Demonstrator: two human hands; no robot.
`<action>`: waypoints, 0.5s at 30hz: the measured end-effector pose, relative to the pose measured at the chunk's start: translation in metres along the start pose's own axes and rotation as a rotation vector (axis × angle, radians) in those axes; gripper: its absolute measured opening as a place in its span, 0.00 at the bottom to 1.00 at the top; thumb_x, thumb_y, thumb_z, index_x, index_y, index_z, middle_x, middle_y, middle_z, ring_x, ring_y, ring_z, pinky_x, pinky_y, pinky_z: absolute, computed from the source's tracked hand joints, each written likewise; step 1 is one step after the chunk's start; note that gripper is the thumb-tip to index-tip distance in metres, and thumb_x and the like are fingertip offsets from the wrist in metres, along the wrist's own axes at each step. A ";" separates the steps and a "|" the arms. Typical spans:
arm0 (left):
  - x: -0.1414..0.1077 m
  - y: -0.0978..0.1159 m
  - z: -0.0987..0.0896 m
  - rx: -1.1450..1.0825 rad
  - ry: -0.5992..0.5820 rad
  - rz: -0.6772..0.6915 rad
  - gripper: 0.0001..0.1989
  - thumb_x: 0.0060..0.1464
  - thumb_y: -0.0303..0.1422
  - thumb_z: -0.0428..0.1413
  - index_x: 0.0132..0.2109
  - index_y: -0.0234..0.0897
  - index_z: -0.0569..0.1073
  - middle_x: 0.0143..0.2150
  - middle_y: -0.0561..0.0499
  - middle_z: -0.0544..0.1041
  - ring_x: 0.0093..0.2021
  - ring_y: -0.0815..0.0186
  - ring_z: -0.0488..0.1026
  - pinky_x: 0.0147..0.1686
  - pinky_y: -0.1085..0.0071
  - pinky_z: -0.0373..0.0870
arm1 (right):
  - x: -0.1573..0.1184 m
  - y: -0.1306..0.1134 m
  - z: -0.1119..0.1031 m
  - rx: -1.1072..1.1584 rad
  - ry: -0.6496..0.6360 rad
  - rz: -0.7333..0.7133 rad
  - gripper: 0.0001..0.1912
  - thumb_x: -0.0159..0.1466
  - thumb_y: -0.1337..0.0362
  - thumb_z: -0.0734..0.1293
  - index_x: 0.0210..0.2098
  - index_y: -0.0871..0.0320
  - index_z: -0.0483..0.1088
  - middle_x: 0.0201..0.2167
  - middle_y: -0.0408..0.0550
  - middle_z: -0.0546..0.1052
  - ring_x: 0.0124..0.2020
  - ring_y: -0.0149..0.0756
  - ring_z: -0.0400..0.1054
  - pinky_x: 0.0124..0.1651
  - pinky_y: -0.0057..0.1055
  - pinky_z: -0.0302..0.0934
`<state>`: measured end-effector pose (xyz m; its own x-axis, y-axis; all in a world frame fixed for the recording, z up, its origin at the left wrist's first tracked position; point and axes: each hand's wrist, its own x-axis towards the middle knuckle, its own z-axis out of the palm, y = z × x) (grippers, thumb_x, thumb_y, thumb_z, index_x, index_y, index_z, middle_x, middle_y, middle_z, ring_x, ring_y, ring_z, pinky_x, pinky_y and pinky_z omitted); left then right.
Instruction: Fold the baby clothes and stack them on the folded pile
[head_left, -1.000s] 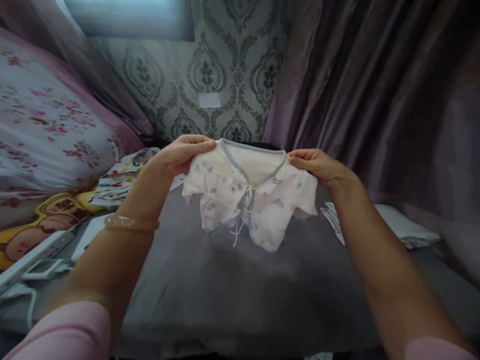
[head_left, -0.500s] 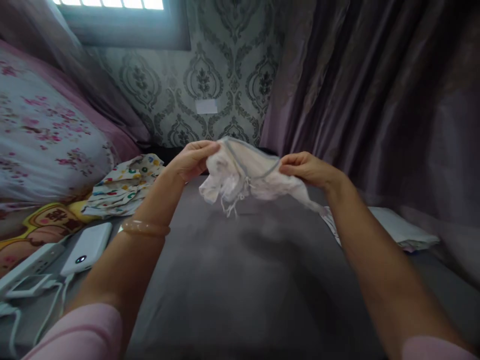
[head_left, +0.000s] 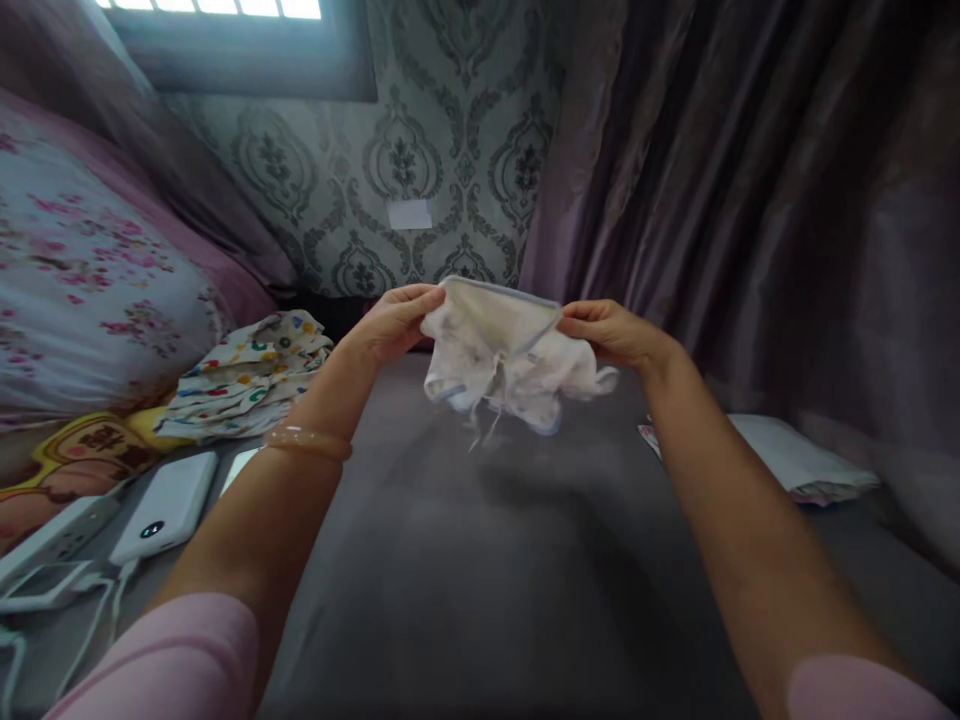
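A small white garment [head_left: 517,360] with pale blue-grey edging and thin ties hangs in the air over the grey bed surface [head_left: 465,570]. Its upper left corner is pinched in my left hand [head_left: 401,318], between thumb and fingers. My right hand [head_left: 611,330] pinches the upper right corner, so the top edge is stretched between both hands. The lower part hangs crumpled and slightly blurred, with two ties dangling below the middle.
Patterned cloth [head_left: 251,375] lies folded at the left, near a yellow cushion [head_left: 82,455]. A white power bank [head_left: 165,505], a power strip [head_left: 56,540] and cables are at the lower left. White folded fabric [head_left: 799,455] lies at the right, by the curtain [head_left: 675,190].
The garment's lower part has swung from spread out toward the right to hanging more directly beneath the hands. Its top edge looks straighter. Both hands keep their hold.
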<state>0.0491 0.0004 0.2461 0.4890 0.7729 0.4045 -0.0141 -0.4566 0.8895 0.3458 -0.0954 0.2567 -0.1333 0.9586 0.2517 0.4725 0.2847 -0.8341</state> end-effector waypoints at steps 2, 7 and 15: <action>0.002 0.000 0.002 0.054 -0.031 -0.005 0.13 0.45 0.41 0.64 0.32 0.35 0.79 0.25 0.50 0.77 0.27 0.66 0.74 0.27 0.72 0.70 | 0.001 0.001 -0.002 -0.056 0.004 0.038 0.17 0.49 0.50 0.75 0.29 0.58 0.77 0.24 0.45 0.76 0.26 0.34 0.69 0.28 0.29 0.62; 0.007 -0.010 0.004 0.023 0.089 -0.001 0.15 0.45 0.42 0.64 0.36 0.36 0.79 0.28 0.50 0.77 0.26 0.69 0.71 0.26 0.73 0.67 | 0.007 0.008 -0.002 0.011 0.102 -0.028 0.20 0.52 0.48 0.73 0.34 0.57 0.77 0.27 0.46 0.77 0.26 0.33 0.68 0.28 0.29 0.62; 0.013 -0.029 0.006 0.073 0.120 -0.024 0.16 0.47 0.43 0.61 0.35 0.34 0.76 0.26 0.52 0.73 0.24 0.71 0.66 0.23 0.75 0.62 | 0.030 0.032 0.007 -0.036 0.362 -0.123 0.24 0.50 0.43 0.71 0.31 0.59 0.74 0.25 0.45 0.74 0.25 0.31 0.65 0.27 0.29 0.59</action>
<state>0.0612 0.0207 0.2247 0.3802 0.8291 0.4099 0.0616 -0.4649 0.8832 0.3515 -0.0577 0.2340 0.1221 0.8509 0.5110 0.5031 0.3907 -0.7708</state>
